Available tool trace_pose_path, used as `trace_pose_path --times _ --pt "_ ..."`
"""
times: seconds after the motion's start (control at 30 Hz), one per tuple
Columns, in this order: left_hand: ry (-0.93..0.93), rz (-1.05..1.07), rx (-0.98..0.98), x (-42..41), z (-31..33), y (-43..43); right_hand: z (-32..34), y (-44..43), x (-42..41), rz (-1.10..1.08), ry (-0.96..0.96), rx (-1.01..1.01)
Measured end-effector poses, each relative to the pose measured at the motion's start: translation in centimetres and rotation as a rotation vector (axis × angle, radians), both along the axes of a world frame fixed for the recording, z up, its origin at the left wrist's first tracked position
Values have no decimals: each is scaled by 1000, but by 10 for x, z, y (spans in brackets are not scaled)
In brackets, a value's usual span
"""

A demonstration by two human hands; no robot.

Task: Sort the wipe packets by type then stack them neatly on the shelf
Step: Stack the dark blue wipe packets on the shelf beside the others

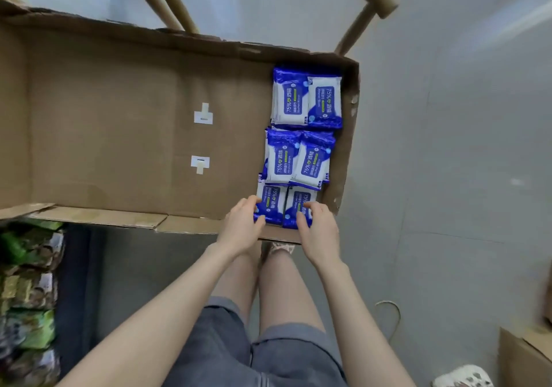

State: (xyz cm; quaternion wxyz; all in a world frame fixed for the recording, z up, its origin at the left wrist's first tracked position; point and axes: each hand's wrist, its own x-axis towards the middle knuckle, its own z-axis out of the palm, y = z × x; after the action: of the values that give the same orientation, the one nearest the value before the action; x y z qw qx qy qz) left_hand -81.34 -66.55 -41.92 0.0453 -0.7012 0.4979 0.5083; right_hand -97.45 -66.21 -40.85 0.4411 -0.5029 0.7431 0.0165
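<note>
Blue wipe packets lined up at the right end of a big open cardboard box on a pale grey floor.

The cardboard box [119,117] lies open and wide, its brown base bare but for two white tape tabs [203,114]; the blue-and-white wipe packets [304,99] sit in pairs along its right wall, far to near. The left hand [243,225] and right hand [318,231] press on the nearest pair of packets [283,204] from either side — fingers curled narrow onto the wrappers, though whether they truly grip is hard to tell. A wooden chair [176,1] stands beyond the box's far edge. At the near left, blurred green packets [30,282] crowd a dark shelf — a smaller carton [522,356] sits near right.
</note>
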Motion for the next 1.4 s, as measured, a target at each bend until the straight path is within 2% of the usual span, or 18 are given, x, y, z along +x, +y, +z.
trace_pose_path --times 0.2,0.47,0.67,0.87,0.93,1.1,1.2,1.4 --pt "-59 268 126 -14 -75 -9 -69 -8 -2 -67 0 145" --pt "-149 544 48 -33 -138 17 -132 3 5 -79 117 113" --pt "-147 573 26 -31 -153 25 -151 11 9 -172 222 35" --pt "-65 628 9 -25 -152 27 -156 4 6 -180 301 97" --pt "-32 674 9 -23 -149 26 -155 2 7 -229 248 98" --pt "30 775 19 -21 -132 29 -138 2 6 -489 -21 85" --pt "103 916 -19 -17 -109 33 -118 1 6 -613 -194 112" --pt "222 1220 -159 3 -34 50 -59 6 14 -634 -500 188"
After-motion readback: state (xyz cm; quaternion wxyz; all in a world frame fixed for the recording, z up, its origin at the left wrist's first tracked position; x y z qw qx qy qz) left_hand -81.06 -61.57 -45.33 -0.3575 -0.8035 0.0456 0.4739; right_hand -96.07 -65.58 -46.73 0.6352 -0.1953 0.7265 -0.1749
